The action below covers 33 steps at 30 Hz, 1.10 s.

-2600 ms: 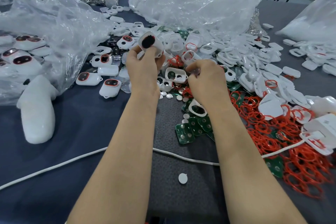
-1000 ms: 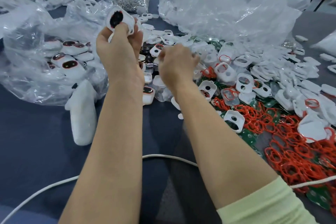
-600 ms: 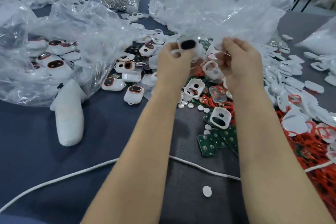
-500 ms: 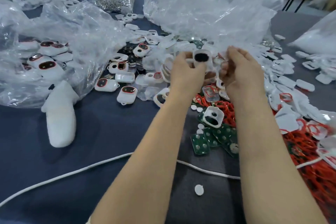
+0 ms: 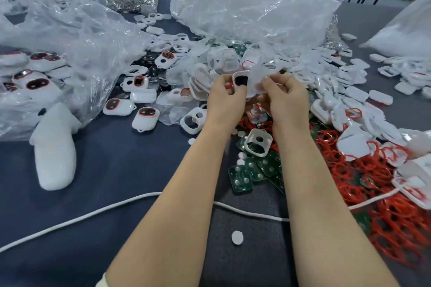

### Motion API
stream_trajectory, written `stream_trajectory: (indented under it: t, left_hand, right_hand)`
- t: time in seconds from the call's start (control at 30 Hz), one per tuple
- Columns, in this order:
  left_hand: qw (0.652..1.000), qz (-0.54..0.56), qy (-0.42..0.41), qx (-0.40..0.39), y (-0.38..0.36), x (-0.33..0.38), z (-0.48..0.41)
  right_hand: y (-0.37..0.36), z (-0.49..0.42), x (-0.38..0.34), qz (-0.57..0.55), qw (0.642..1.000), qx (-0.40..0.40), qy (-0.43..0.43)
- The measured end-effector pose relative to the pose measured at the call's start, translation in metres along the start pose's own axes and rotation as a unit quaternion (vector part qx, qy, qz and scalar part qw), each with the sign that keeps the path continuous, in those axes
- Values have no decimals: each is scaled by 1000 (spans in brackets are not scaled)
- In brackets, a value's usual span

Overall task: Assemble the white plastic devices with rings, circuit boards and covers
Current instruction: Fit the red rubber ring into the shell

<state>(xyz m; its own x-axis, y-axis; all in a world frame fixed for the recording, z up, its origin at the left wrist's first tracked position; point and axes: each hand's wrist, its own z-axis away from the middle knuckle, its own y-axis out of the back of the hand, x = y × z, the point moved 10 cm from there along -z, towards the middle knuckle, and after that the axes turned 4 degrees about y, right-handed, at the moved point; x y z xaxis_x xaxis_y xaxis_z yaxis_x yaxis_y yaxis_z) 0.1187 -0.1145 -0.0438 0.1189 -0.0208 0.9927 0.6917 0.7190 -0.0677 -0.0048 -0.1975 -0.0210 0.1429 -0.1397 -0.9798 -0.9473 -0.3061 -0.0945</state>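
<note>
Grip aloft: left hand [image 5: 225,100] curls round white housing [image 5: 240,79], right hand [image 5: 288,100] pinches translucent cover [image 5: 259,74] against it.

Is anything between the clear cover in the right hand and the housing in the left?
Nothing visible. The right hand pinches the clear cover right beside the white housing that the left hand grips; no part lies between them.

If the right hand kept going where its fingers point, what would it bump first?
Probably the white plastic shell with a dark opening that the left hand grips; the right hand pinches a clear plastic cover beside it. Depth is unclear.
</note>
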Motion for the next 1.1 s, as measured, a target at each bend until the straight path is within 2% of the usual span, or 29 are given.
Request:
stream_trajectory:
  t: [0.17,0.3,0.5,0.9,0.97,1.1]
  left_hand:
    - [1000,16,6,-10,-1,-5,-1]
    - [998,50,12,-29,-5,-6,-2]
    - [996,77,27,-26,-6,-8,0]
    - [995,94,22,-11,-2,-6,-3]
    - [995,96,23,-10,-1,-7,-1]
    - [992,124,32,-13,-1,-6,1]
  right_hand:
    - [14,1,-5,51,998,37,26]
    - [18,2,-6,34,998,54,24]
    - [1,4,-7,32,999,4,30]
    - [-2,5,-14,91,994,-3,68]
    - [-1,7,-19,103,991,6,86]
    - [16,6,-20,61,993,61,80]
